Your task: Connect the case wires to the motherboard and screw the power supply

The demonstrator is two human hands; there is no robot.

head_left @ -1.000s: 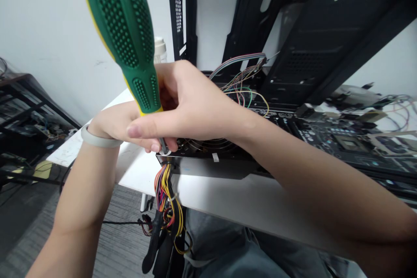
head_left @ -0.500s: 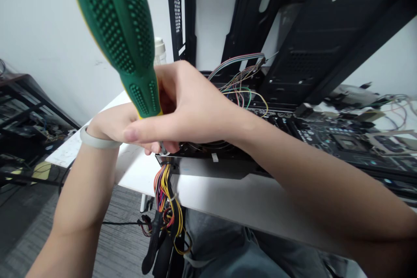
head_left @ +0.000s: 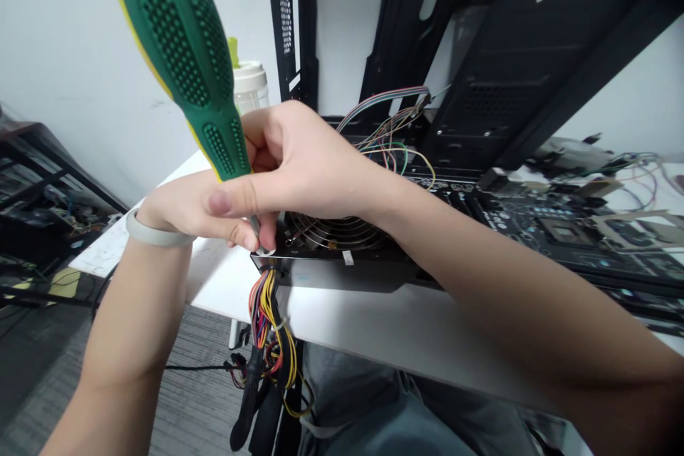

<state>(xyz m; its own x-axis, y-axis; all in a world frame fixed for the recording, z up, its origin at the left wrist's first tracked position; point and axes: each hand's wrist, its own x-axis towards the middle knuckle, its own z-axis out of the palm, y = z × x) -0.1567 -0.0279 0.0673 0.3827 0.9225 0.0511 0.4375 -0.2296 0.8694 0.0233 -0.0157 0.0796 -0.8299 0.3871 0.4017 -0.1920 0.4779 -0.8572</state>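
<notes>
A green and yellow screwdriver [head_left: 187,64] leans with its handle up and left and its shaft down to the near left corner of a black power supply [head_left: 315,253]. My right hand [head_left: 299,164] has its thumb and fingers round the lower end of the handle. My left hand [head_left: 197,210] reaches in beneath it, its fingertips pinched at the shaft's lower end beside a small pale round spot on the corner. The screwdriver's tip is hidden there. A fan grille [head_left: 342,234] shows on the power supply's top. From its left end a bundle of coloured cables [head_left: 267,306] hangs down.
A black computer case [head_left: 406,35] stands behind, with thin loose wires [head_left: 395,128] near it. A motherboard [head_left: 534,224] lies at the right. Behind my hands stands a lidded bottle [head_left: 250,82]. The white table's [head_left: 342,313] front edge is close to my lap.
The screwdriver handle has shifted slightly left and down. My right hand has moved a little left, uncovering more of the fan grille and my left fingertips. The bottle shows more.
</notes>
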